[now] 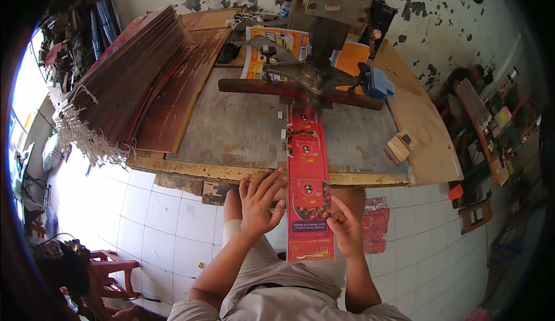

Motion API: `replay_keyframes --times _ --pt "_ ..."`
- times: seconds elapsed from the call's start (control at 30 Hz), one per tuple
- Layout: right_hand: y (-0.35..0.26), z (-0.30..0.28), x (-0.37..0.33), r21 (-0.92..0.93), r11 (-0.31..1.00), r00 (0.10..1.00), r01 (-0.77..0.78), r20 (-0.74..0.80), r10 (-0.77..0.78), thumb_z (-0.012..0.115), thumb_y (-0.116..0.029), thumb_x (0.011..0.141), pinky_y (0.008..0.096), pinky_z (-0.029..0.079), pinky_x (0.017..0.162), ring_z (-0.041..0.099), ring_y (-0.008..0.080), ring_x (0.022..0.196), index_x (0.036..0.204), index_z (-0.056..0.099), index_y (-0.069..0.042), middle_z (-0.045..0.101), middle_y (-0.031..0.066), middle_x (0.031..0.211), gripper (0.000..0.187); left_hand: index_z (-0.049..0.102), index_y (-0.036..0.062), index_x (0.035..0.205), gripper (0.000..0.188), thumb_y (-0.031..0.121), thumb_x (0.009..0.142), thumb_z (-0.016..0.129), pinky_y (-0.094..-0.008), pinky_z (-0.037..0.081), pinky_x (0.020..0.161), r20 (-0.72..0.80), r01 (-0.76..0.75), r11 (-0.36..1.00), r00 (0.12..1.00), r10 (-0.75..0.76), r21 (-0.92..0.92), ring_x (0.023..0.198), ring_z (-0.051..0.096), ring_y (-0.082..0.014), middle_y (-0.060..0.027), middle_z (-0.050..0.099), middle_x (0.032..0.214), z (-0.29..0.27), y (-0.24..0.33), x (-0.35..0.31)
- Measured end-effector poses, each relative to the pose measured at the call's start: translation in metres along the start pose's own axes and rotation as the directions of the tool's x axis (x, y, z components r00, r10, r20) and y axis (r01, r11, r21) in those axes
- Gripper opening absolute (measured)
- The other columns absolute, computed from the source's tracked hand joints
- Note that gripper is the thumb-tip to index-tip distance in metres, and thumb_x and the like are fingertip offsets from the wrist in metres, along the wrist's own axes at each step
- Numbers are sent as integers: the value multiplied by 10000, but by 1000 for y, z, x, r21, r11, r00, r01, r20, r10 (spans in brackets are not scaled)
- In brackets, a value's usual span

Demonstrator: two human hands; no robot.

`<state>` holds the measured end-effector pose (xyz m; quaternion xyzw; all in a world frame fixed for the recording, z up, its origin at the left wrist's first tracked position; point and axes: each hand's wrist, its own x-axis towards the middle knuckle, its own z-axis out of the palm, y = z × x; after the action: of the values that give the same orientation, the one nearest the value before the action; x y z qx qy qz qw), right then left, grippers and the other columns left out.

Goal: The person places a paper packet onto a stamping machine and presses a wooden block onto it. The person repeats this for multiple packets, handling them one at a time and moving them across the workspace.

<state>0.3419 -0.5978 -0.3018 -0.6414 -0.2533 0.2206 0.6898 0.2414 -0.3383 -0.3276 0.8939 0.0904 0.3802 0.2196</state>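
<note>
A long red printed strip (309,171) with food pictures lies lengthwise towards me. Its far end is under the press head (312,84), and its near end hangs past the table edge over my lap. At the strip's right edge, my right hand (348,231) has its thumb on the print and its index finger along the side; the other fingers are curled and partly hidden. My left hand (260,205) holds nothing. Its fingers are spread by the table's front edge, just left of the strip.
A tall stack of dark red sheets (127,78) leans at the left of the worktable (231,127). Wooden blocks (399,146) and a blue pad (379,82) are on the right. Red packs (374,225) lie on the floor beside a knee; a red stool (115,272) stands lower left.
</note>
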Motion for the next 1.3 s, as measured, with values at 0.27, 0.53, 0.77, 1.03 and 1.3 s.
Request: replay_keyframes --times 0.27,0.53,0.77,1.03,1.3 --pt "-6 10 18 -120 992 992 -24 -124 9 737 -55 1095 219 482 738 612 25 824 1592 624 7 688 -29 917 514 725 132 1477 511 399 1049 643 -639 182 1357 186 -51 999 981 50 2 1537 532 -340 -33 655 1616 -15 1 22" --pt "-37 9 91 -863 435 909 258 64 -412 833 -197 1017 460 522 988 692 266 1050 1388 822 -127 752 99 1170 378 709 107 1504 601 439 1003 732 -680 242 1335 192 -102 981 979 70 164 1576 456 -417 -211 519 1695 -5 -12 75" --pt "-15 -7 135 -837 384 896 390 249 -369 767 -263 1046 589 305 1320 515 365 1573 1469 755 -111 621 113 1660 450 699 139 1531 636 412 963 776 -683 267 1330 175 -71 983 984 40 172 1584 440 -445 -242 483 1711 5 -20 83" --pt "-14 -6 137 -821 407 894 400 251 -372 744 -292 1063 598 323 1313 518 352 1576 1488 736 -95 611 103 1681 468 682 152 1556 635 413 982 760 -679 277 1334 202 -28 980 979 -13 195 1590 448 -451 -254 513 1695 4 -18 81" --pt "-14 -6 140 -833 396 896 387 239 -375 747 -299 1066 582 330 1315 519 343 1577 1484 743 -96 618 101 1673 465 676 149 1571 616 413 1018 737 -676 288 1328 201 -33 977 980 -10 211 1580 464 -451 -259 528 1688 5 -17 84"
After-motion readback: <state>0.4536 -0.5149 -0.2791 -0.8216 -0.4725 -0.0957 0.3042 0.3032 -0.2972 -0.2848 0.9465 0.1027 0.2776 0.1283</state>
